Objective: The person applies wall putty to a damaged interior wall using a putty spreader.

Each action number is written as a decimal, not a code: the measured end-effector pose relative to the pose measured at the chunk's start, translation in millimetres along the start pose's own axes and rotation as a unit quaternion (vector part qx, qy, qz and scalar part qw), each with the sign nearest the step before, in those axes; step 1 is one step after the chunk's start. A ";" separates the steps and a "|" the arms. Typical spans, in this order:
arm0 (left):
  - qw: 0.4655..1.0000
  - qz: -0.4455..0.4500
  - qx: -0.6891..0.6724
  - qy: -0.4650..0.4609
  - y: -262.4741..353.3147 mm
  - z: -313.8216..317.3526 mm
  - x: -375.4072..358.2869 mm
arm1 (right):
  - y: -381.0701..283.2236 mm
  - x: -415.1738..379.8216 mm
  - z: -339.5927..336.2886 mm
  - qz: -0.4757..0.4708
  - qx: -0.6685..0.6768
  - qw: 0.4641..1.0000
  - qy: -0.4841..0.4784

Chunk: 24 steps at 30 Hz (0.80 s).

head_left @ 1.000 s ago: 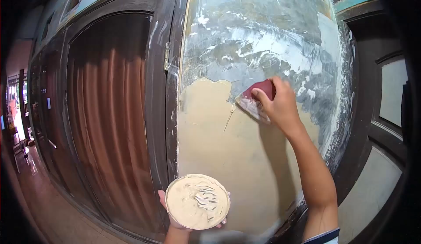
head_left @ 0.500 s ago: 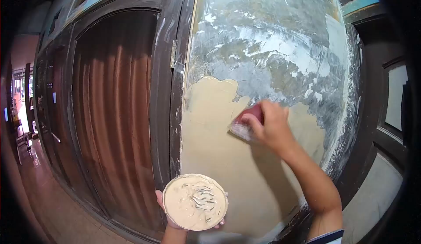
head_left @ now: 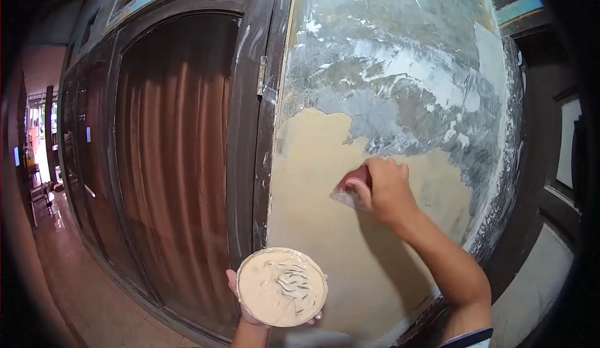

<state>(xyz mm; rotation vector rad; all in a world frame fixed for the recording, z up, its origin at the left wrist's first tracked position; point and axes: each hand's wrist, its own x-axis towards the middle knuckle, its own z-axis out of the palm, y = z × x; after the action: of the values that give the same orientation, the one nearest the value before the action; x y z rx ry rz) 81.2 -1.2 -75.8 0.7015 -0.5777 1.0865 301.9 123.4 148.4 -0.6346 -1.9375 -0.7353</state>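
Observation:
My right hand (head_left: 389, 188) is closed around a putty knife (head_left: 359, 177) with a reddish handle. Its wide, smeared blade lies against the wall (head_left: 325, 229), on a smooth layer of beige putty. Above this layer the wall shows bare grey and patchy white. Low in the view, my left hand (head_left: 249, 313) holds a round tub (head_left: 322, 298) from beneath, fingers wrapped about its sides. Beige putty (head_left: 265, 288) fills the tub, its surface ridged with scrape marks. Most of the left palm is hidden under the tub.
Left of the wall stands a dark wooden door frame (head_left: 249, 160) with a hinge (head_left: 261, 76) and a brown curtain (head_left: 175, 160) behind its panel. Another dark panelled door (head_left: 531, 179) is at the right. A tiled floor (head_left: 75, 273) runs back at the far left.
My right hand and the putty knife have moved slightly down along the wall. The whole view has shifted a little, so the door and wall appear further right. The tub is still held.

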 end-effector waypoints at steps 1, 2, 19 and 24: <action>1.000 0.001 -0.003 0.006 0.0 1.2 0.5 | 2.2 6.3 -0.1 -0.004 -0.017 1.000 0.004; 1.000 0.000 -0.003 0.007 0.1 1.4 0.5 | 10.4 22.6 -5.2 0.017 -0.031 0.997 0.064; 0.997 0.055 -0.024 0.042 -3.0 12.8 -9.3 | 34.0 71.3 -31.2 0.130 0.064 0.979 0.143; 0.997 0.058 -0.015 0.044 -3.3 16.1 -13.8 | 13.9 48.2 -27.0 0.050 0.031 0.990 0.130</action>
<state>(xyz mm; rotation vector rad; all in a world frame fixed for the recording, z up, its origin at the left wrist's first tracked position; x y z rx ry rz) 78.0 -22.4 -76.0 0.5968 -0.5623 1.2096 306.6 119.7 205.1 -0.5637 -1.6716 -0.6588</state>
